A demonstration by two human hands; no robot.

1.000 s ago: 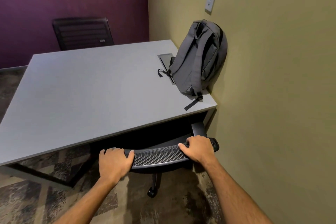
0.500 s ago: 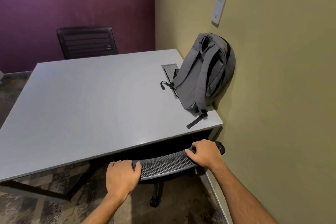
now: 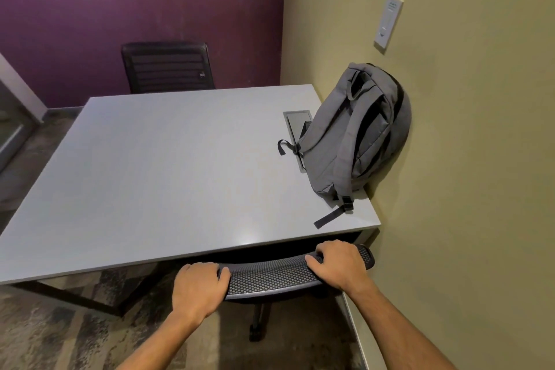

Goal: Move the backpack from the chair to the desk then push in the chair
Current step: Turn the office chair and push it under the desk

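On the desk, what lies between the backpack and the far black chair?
Head view: only bare grey desk top and the recessed cable hatch, which the backpack partly covers. Nothing else lies between it and the far chair.

backpack [image 3: 357, 135]: grey woven cloth, matt, with black webbing straps. desk [image 3: 168, 171]: smooth grey laminate, faint sheen. chair [image 3: 270, 278] back: black perforated mesh, matt. carpet [image 3: 60, 336]: rough, mottled pile.
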